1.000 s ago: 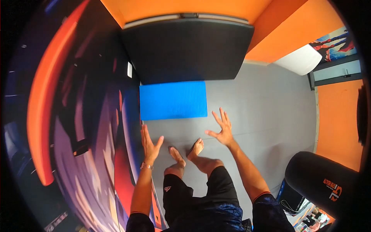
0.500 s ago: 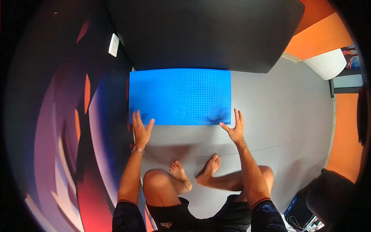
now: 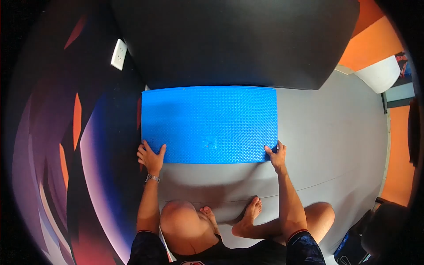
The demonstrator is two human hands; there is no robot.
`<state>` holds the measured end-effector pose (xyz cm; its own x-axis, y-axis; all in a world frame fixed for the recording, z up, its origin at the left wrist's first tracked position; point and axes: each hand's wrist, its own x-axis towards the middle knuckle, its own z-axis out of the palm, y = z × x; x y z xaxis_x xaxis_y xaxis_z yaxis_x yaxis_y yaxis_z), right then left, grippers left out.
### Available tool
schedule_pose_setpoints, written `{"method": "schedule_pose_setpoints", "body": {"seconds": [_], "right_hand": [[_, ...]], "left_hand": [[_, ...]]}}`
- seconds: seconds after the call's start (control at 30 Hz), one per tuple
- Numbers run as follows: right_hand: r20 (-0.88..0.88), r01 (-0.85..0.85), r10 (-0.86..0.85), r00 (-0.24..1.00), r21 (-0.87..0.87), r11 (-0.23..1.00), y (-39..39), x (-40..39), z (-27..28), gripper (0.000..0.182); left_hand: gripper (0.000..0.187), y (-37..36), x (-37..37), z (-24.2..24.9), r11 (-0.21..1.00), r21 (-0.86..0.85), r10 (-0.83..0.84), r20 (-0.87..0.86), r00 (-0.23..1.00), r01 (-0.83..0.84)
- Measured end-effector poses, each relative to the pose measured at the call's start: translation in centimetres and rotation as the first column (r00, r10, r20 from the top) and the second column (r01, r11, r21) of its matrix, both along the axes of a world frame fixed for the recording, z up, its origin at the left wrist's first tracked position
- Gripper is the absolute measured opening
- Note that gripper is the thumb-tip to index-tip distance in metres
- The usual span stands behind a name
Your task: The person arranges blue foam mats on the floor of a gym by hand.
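Observation:
A blue rectangular foam mat (image 3: 210, 123) with a raised diamond texture lies in front of me, its far edge along a black panel. My left hand (image 3: 152, 158), with a metal watch on the wrist, grips the near left corner, thumb over the top and fingers around the side. At the near right corner my right hand (image 3: 277, 157) holds it the same way, thumb on top and fingers along the right edge. The undersides of the fingers are hidden.
The black panel (image 3: 234, 44) rises behind the mat. A dark painted wall (image 3: 106, 106) with a white socket (image 3: 119, 54) runs close on the left. My bare feet (image 3: 251, 212) rest on the grey floor (image 3: 327, 141). A black bag (image 3: 353, 240) lies at lower right.
Both hands have come down onto the mat's near corners and closed on them; before, they hovered apart with spread fingers. The mat appears larger and nearer in view.

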<state>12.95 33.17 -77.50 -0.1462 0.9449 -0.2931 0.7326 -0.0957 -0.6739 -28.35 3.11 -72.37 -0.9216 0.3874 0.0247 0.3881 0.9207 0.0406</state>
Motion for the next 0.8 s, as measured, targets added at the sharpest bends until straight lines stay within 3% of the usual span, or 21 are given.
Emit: {"method": "schedule_pose_setpoints", "body": {"seconds": [0.17,0.27,0.37,0.53,0.57,0.67,0.7,0.8], "right_hand": [[-0.131,0.116,-0.142,0.981,-0.185,0.976,0.5,2.8,-2.0,0.070],[-0.140,0.171,-0.216,0.966,-0.280,0.945,0.8,3.6,-0.5,0.069],[-0.068,0.168,-0.197,0.978,-0.298,0.940,0.4,3.7,-0.3,0.069],[0.032,0.055,-0.046,0.998,-0.379,0.924,1.3,5.7,3.5,0.063],[0.003,0.042,-0.044,0.999,-0.386,0.921,1.2,6.5,3.1,0.052],[0.131,0.076,-0.032,0.991,-0.349,0.934,1.5,6.7,5.4,0.048],[0.142,0.053,-0.009,0.990,-0.309,0.950,1.6,6.5,6.0,0.049],[0.120,0.010,0.016,0.993,-0.208,0.978,1.6,7.2,5.7,0.052]], "left_hand": [[0.095,-0.1,2.2,1.2,0.999,0.040,-0.022,0.144,0.989,0.016],[0.094,-1.3,2.7,0.2,0.991,0.130,-0.034,0.109,0.993,0.020],[0.095,-3.0,2.3,-0.7,0.984,0.161,0.047,0.195,0.980,-0.079],[0.095,-3.6,2.9,0.4,0.949,0.303,-0.027,0.337,0.941,-0.081],[0.095,-4.2,2.7,0.4,0.944,0.323,-0.057,0.366,0.929,-0.069],[0.091,-4.9,2.9,0.7,0.800,0.532,-0.150,0.626,0.765,-0.278],[0.084,-6.1,2.4,-1.6,0.828,0.518,-0.190,0.620,0.761,-0.215],[0.076,-5.1,3.9,1.9,0.859,0.507,-0.190,0.434,0.880,-0.065]]}}
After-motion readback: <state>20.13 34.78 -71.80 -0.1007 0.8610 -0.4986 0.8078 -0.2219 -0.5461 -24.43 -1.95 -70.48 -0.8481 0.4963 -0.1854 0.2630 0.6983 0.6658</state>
